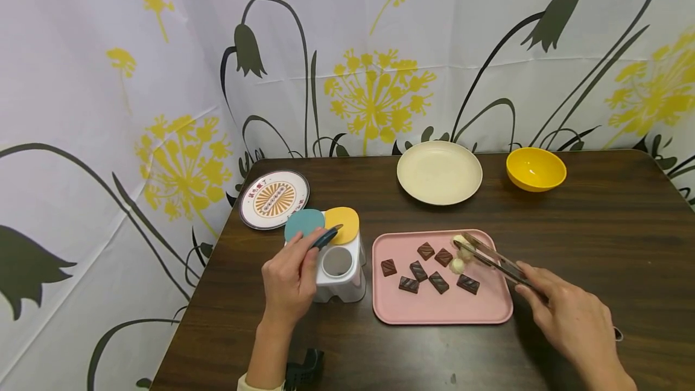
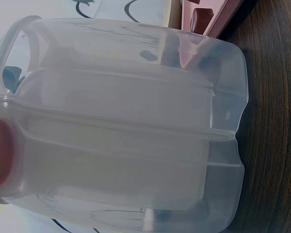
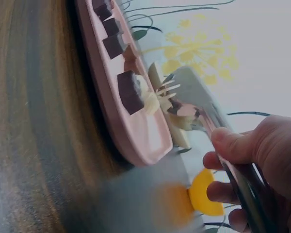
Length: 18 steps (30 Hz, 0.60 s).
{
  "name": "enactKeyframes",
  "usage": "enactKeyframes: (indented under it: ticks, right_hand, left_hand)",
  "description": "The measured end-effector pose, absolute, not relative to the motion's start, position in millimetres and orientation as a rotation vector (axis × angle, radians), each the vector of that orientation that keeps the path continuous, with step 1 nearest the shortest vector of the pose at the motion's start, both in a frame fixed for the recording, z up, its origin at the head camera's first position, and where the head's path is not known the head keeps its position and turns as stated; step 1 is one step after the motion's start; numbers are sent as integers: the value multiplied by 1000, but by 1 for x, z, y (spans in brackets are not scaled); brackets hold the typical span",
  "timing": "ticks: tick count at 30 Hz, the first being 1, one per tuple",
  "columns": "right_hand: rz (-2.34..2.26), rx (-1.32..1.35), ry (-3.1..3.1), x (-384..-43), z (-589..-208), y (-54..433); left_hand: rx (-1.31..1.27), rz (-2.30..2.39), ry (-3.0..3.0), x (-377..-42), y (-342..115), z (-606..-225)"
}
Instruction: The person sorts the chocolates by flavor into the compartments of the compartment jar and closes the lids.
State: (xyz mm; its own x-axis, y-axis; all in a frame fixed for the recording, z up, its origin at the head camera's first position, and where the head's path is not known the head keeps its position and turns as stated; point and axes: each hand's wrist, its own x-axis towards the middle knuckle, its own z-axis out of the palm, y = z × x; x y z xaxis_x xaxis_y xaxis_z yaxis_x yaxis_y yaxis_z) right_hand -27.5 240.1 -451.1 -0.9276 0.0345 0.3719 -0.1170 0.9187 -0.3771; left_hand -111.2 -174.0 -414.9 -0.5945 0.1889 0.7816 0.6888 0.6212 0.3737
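My left hand (image 1: 290, 282) pinches a slim dark blue piece (image 1: 324, 238) with a brownish tip, over a translucent container (image 1: 347, 287). A teal lid (image 1: 304, 222) and a yellow lid (image 1: 343, 222) cover its far compartments; one near round opening (image 1: 337, 261) is uncovered. My right hand (image 1: 575, 312) grips metal tongs (image 1: 502, 264), one arm ending in fork-like tines in the right wrist view. Their tips reach a cluster of pale cream balls (image 1: 458, 265) on the pink tray (image 1: 445, 312). Several dark chocolates (image 1: 438, 282) lie on the tray as well.
A cream plate (image 1: 440, 172) and a yellow bowl (image 1: 536, 169) stand at the table's back edge. Behind the container lies a patterned white plate (image 1: 274, 200). A flowered cloth (image 1: 374, 29) hangs behind the dark wooden table (image 1: 608, 216).
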Motion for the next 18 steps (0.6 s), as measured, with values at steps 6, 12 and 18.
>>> enactKeyframes:
  ticks: [6, 12, 18]
  right_hand:
    - [585, 147, -2590, -27, -439, 231]
    - [618, 300, -2446, -30, -421, 216]
    - [674, 398, -2379, -31, -408, 194]
  left_hand:
    - [-683, -888, -2124, -111, -174, -415]
    - [-682, -879, -2117, -111, -174, -415]
    - [-676, -880, -2119, -111, -174, -415]
